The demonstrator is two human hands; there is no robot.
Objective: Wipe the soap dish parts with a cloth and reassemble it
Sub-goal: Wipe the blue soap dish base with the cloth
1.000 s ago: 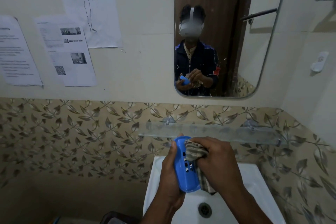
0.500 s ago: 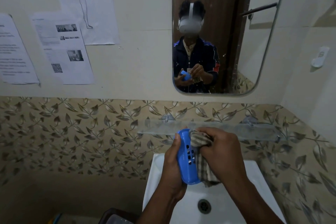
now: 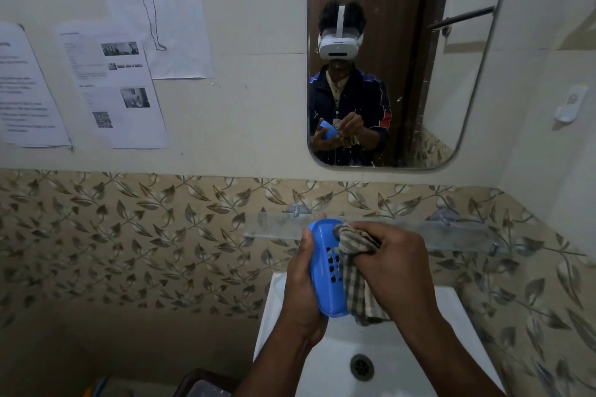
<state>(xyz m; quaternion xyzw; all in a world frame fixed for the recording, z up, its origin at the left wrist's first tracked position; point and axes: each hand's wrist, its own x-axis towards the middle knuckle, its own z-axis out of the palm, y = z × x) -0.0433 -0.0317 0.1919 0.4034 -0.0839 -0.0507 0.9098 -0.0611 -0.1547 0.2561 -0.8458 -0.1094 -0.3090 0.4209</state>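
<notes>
A blue slotted soap dish part (image 3: 324, 271) stands on edge over the sink, gripped from the left by my left hand (image 3: 301, 292). My right hand (image 3: 395, 271) presses a bunched checked cloth (image 3: 353, 274) against the part's right side, near its upper end. The cloth's loose end hangs below the dish. No other soap dish part shows in the head view.
A white sink (image 3: 429, 354) with a drain (image 3: 362, 367) lies below my hands. A clear glass shelf (image 3: 280, 229) runs along the leaf-patterned tiles behind them. A mirror (image 3: 451, 90) hangs above, paper sheets (image 3: 122, 87) to its left. A dark bin (image 3: 200, 385) sits lower left.
My right hand has slid the cloth up along the blue part toward its top end. The left hand keeps its grip; the view shifted slightly.
</notes>
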